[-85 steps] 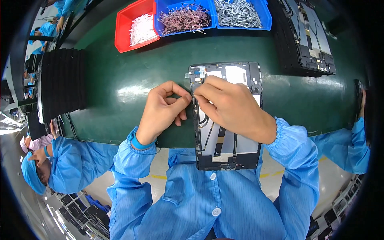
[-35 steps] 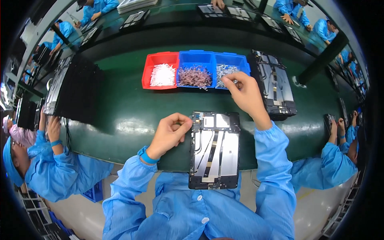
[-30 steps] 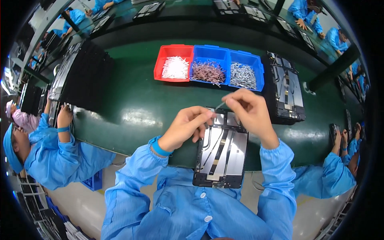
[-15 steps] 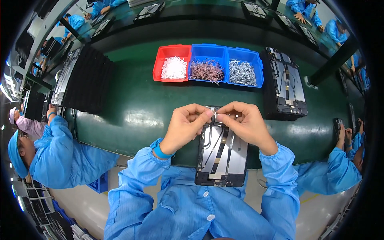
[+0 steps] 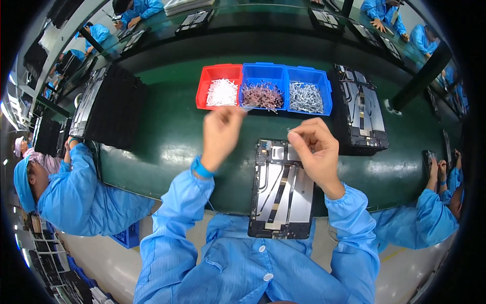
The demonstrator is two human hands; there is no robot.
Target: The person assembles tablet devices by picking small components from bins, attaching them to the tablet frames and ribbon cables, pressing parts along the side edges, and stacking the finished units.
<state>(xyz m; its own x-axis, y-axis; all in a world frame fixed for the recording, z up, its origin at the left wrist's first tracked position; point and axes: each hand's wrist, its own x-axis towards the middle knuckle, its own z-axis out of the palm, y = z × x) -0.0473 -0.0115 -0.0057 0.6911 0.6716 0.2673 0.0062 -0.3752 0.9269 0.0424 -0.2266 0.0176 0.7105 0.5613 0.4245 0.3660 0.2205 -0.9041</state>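
My left hand [image 5: 223, 134], blurred by motion, is raised just below the red bin, thumb and forefinger pinched on a small pale strip [image 5: 248, 107]. My right hand [image 5: 318, 151] hovers over the top right of an opened tablet [image 5: 298, 202], its thumb and forefinger closed together. A tiny glint shows at those fingertips, too small to name. The tablet lies with its inside up, its near end jutting over the table's edge; silver plates, black cables and a dark top strip show. Part of its upper right is hidden behind my right hand.
Beyond my hands stand a red bin [image 5: 200, 96] of white pieces, a blue bin [image 5: 264, 72] of brownish-red pieces and another blue bin [image 5: 328, 96] of silvery pieces. Tablet stacks rise at the left [image 5: 114, 109] and right [image 5: 362, 109]. Co-workers sit on both sides.
My hands were together at the tablet's top end. The left has moved away, up and left toward the red bin; the right has drawn slightly right, uncovering the tablet's top.
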